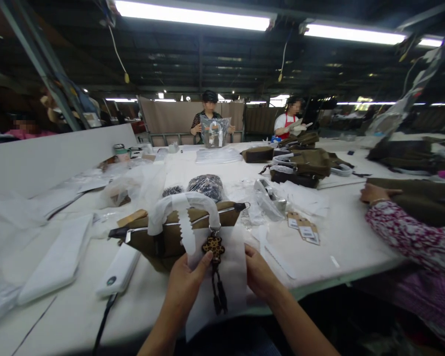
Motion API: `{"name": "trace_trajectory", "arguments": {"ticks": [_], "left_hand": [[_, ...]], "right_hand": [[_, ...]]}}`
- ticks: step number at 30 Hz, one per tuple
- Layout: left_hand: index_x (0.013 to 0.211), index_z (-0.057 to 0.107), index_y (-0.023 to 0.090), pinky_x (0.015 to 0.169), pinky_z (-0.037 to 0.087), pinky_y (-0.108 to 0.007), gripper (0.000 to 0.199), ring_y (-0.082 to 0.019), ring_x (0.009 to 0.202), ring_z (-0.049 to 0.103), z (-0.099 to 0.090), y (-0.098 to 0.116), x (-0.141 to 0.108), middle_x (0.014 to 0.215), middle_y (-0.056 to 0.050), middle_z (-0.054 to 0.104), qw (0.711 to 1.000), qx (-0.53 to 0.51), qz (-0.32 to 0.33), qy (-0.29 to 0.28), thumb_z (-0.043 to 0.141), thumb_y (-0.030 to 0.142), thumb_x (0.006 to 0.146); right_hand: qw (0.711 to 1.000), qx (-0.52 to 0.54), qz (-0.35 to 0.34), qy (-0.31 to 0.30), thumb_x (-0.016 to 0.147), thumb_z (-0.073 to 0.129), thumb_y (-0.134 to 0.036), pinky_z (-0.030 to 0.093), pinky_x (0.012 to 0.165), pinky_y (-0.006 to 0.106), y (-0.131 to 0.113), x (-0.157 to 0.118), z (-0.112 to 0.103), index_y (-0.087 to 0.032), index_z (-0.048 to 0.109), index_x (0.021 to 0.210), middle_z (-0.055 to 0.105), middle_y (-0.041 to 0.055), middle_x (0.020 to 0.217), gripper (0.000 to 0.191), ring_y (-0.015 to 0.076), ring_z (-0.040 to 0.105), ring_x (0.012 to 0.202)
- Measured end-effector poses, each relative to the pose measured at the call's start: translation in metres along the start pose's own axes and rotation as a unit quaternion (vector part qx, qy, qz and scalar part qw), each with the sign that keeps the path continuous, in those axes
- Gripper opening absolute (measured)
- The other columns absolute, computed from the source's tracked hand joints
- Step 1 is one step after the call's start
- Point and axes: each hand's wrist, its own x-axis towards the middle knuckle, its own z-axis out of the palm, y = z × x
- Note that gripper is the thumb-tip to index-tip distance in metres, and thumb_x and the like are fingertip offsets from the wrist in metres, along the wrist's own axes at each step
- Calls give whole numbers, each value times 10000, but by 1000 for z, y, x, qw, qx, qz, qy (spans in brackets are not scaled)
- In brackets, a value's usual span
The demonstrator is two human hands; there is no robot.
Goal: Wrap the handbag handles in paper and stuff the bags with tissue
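An olive handbag (141, 242) with a zipped top stands on the table in front of me, its handle (202, 199) wrapped in white padding. From a ring at the handle hangs a leopard-print charm (213, 247) with dark tassels. Behind the charm lies a sheet of white tissue paper (233, 277) against the bag's front. My left hand (189, 277) is closed, thumb on the charm's edge and fingers hidden behind the paper. At the sheet's right edge, my right hand (259, 272) pinches the paper. A white toothed strip (185, 227) loops around the handle.
A white power bank (118, 272) with a black cable lies left of the bag. Tags (304, 228) and a clear plastic bundle (270, 200) lie to the right. More handbags (300, 165) are piled beyond. A co-worker's patterned sleeve (404, 227) reaches in from the right.
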Motion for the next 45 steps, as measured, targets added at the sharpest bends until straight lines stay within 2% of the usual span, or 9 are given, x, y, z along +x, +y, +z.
{"name": "trace_trajectory", "arguments": {"ticks": [9,12,16,21,26,31,36,41,45], "left_hand": [[996,739,145,989,505,-511,546,-380,1097,678,8,10,-15,960,-121,779,991,124,29,36,488,615,876],[1091,718,147,1012,500,-487,560,-368,1185,647,11,10,-19,1100,-137,761,988,133,63,39,452,607,914],[1257,669,127,1037,495,-481,557,-361,1210,643,9,8,-18,1231,-156,721,975,198,87,43,452,527,935],[1480,480,108,1151,404,-455,583,-308,1403,483,8,5,-17,1472,-153,555,958,253,132,29,345,424,1009],[1554,361,137,989,537,-488,563,-353,1277,600,20,8,-20,1465,-187,554,915,374,128,82,326,321,1024],[1571,313,151,707,608,-349,545,-306,1050,710,33,12,-22,1291,-174,658,850,486,155,130,369,260,1039],[1547,326,83,791,608,-322,552,-273,1069,674,35,15,-22,1211,-181,646,822,496,230,157,401,248,1025],[1539,346,70,949,568,-413,573,-291,1133,628,29,14,-22,1248,-195,608,848,469,212,125,403,210,987],[1565,329,151,1114,447,-467,657,-314,1366,497,11,15,-21,1485,-172,506,941,301,151,39,475,401,976]], "right_hand": [[978,-169,-114,47,830,762,-490,462,440,208,21,5,33,-180,696,1081,654,4,775,404,95,522,513],[966,-211,-130,79,838,742,-506,437,419,201,20,2,39,-169,677,948,619,-6,719,360,94,508,495],[950,-272,-145,50,892,670,-515,442,447,228,6,1,39,-173,682,942,616,4,724,345,115,529,507],[891,-377,-230,107,940,600,-497,400,566,258,0,9,43,-173,709,829,590,12,690,359,144,505,618],[907,-341,-206,136,922,618,-511,329,551,250,16,14,51,-172,624,713,485,-23,631,398,128,408,610],[913,-317,-212,144,902,643,-504,357,564,249,18,14,52,-171,611,677,502,-20,623,403,133,435,612],[903,-343,-235,108,936,609,-485,448,651,275,12,11,48,-177,719,757,657,24,721,373,188,578,697],[892,-379,-238,63,935,622,-484,469,676,285,7,11,47,-186,775,845,706,30,771,346,195,612,716],[931,-312,-177,68,903,645,-532,424,524,254,1,13,47,-174,711,718,607,0,586,408,147,543,547]]}}
